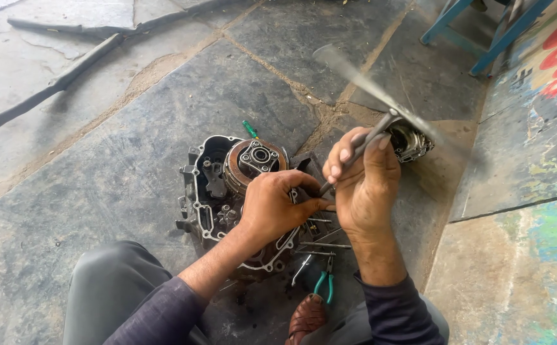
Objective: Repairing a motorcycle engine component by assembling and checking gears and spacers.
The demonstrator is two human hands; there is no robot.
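Engine case (209, 191), hands (278, 207) gripping metal rod (355, 153)

A grey stone-slab floor (118, 166) carries an opened engine case (227, 191), green-handled pliers (324, 284), loose metal rods (320, 246) (beside the case) and a dark branch (67, 73).

The floor (99, 166) is large grey stone slabs with sandy, cracked joints running diagonally across the frame. Dark branches (67, 73) lie at upper left. At upper right stand blue metal legs (457, 29) of some furniture. Along the right edge runs a raised slab (527, 160) with worn, multicoloured paint. Flat daylight.
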